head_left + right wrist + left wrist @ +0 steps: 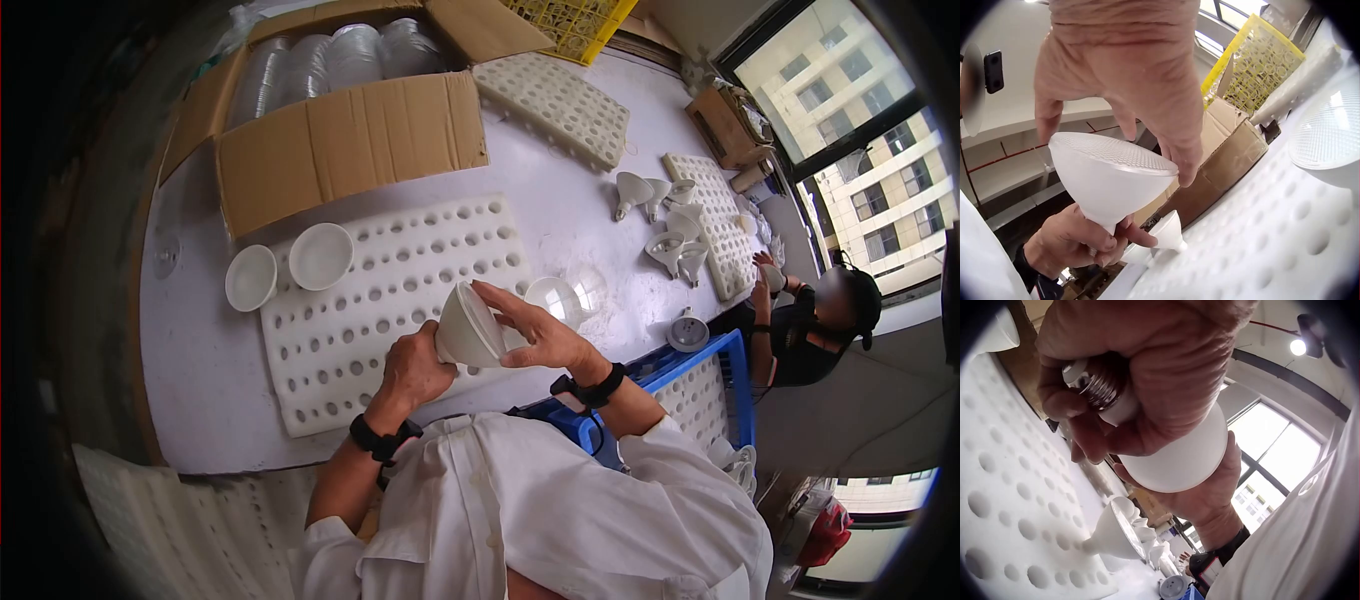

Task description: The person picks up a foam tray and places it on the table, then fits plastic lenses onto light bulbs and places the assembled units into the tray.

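Note:
My left hand grips a white reflector lamp bulb by its neck, and the metal screw base pokes out between the fingers in the left wrist view. The bulb is tilted, its wide face toward my right hand. That hand spans the face, thumb at one side of the rim and fingers at the other. A clear textured lens covers the face. Below lies a white foam tray with rows of holes. Two white bulbs sit at its left side; another bulb stands at its right edge.
A carton of stacked clear covers stands at the back left. Another foam tray and several loose bulbs lie beyond. A blue crate is at my right, near another person working by the window.

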`<state>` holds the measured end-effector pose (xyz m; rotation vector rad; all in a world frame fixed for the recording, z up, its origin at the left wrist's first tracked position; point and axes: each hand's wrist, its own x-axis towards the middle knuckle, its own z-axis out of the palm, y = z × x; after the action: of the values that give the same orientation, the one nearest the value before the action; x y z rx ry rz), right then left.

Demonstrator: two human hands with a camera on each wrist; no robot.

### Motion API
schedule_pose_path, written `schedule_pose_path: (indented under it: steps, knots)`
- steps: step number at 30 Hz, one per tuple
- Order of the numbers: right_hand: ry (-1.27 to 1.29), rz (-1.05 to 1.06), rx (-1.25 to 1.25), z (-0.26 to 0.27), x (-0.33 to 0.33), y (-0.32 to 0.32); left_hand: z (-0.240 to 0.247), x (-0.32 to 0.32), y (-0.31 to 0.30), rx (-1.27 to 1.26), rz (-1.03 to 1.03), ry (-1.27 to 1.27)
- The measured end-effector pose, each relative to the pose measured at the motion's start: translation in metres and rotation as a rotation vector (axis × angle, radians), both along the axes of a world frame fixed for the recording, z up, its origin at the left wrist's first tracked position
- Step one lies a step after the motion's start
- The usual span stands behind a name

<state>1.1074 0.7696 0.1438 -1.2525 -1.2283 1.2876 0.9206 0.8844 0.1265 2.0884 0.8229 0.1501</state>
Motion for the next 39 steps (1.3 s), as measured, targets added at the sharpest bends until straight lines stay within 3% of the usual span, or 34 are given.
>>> schedule_pose_path:
  steps: [7, 9, 10, 12, 18, 28, 30, 34, 36, 39]
  knots:
    - [0.137, -0.004, -0.052, 0.004, -0.005, 0.003, -0.012, 0.002, 0.006, -0.041, -0.017, -0.168]
    - [0.019, -0.025, 0.045, 0.001, -0.007, 0.004, -0.005, 0.005, 0.012, -0.298, -0.07, -0.049]
    - [0.014, -0.022, 0.045, 0.003, -0.008, 0.004, 0.005, 0.006, 0.014, -0.297, -0.067, -0.055]
    - [-0.284, -0.048, 0.127, 0.009, -0.012, 0.005, 0.024, 0.006, 0.016, -0.619, -0.061, -0.023]
    - [-0.165, -0.125, 0.077, 0.01, -0.024, 0.008, 0.014, 0.004, 0.019, -0.73, -0.095, -0.146]
    - [-0.283, -0.136, 0.178, 0.0, -0.03, 0.01, 0.005, -0.001, 0.019, -0.709, -0.122, -0.183]
    - [-0.418, -0.118, 0.292, 0.003, -0.03, 0.01, 0.015, 0.002, 0.019, -0.612, -0.123, -0.047]
    - [-0.447, -0.11, 0.353, 0.002, -0.029, 0.011, 0.031, -0.001, 0.021, -0.608, -0.127, -0.019]
    - [-0.329, -0.133, 0.347, -0.002, -0.028, 0.01, 0.023, -0.006, 0.021, -0.404, -0.237, -0.358]
    - [-0.345, -0.149, 0.405, -0.002, -0.031, 0.01, 0.034, -0.009, 0.02, -0.313, -0.174, -0.454]
